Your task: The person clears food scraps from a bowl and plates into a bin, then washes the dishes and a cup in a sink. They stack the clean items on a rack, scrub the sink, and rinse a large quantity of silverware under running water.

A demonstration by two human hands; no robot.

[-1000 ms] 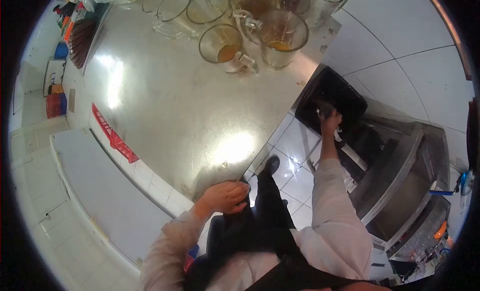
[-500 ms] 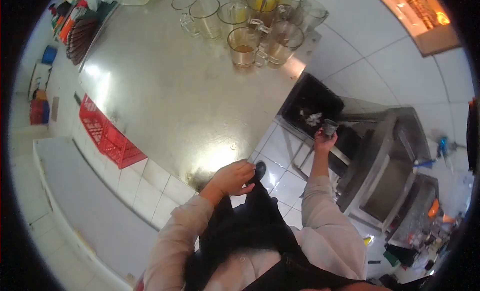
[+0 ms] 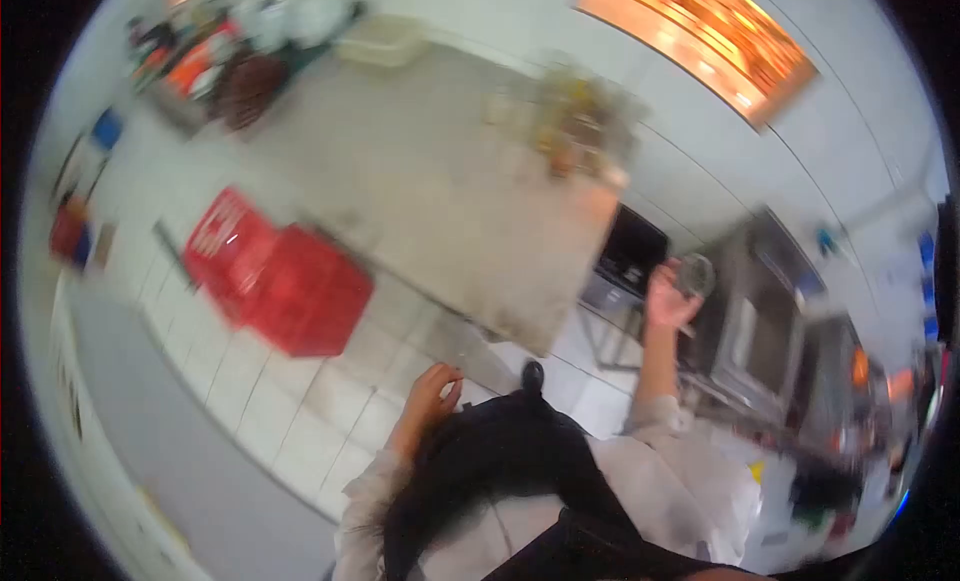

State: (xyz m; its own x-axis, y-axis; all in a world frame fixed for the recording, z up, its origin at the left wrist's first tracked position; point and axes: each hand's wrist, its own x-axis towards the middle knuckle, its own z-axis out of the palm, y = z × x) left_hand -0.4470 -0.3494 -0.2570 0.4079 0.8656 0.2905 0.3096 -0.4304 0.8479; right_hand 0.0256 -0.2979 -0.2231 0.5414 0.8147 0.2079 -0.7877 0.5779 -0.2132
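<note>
My right hand (image 3: 668,299) is closed around a small greyish glass (image 3: 695,276), its round end turned toward me. The glass is held between the black bin (image 3: 632,249) and the metal sink unit (image 3: 765,331), apart from both. My left hand (image 3: 437,389) hangs beside my dark apron, just off the near edge of the steel table (image 3: 420,181). Its fingers are loosely bent and slightly apart, with nothing in them. At the table's far right corner stands a blurred group of glass mugs (image 3: 575,121), some with yellow or brown contents.
Red plastic crates (image 3: 290,281) sit on the tiled floor left of the table. A pale plastic tub (image 3: 383,41) is on the table's far edge. A long grey bench (image 3: 140,401) runs along the left. An orange-lit opening (image 3: 705,41) is in the wall.
My left hand has come away from the table edge and down toward my body. My right hand has turned and lifted the glass away from the bin. The view has shifted and blurred.
</note>
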